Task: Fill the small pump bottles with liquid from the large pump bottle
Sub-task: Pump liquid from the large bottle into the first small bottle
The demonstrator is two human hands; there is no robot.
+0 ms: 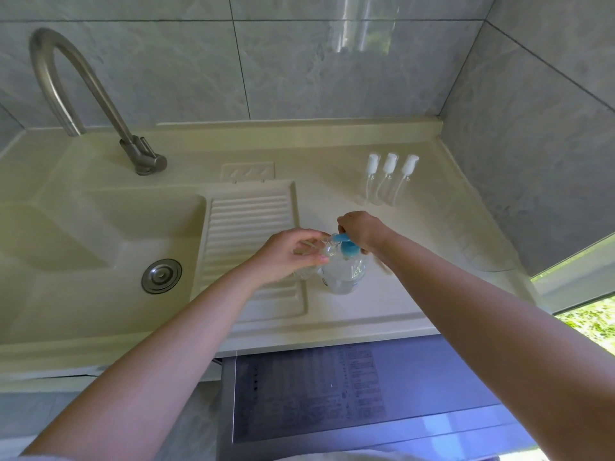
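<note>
The person is standing at a pale counter beside a sink. The large pump bottle is sitting on the counter, just right of the ridged draining board. The right hand is curling over the blue pump top and pressing on it. The left hand is holding a small clear bottle up against the spout, with fingers and thumb bent round it. Three more small pump bottles are waiting near the back wall, caps on.

To do this well, the left hand should be keeping the small bottle's mouth right under the spout. The right hand should be pushing down slowly, so nothing squirts past. It is too blurry to tell how full the small bottle is.
</note>
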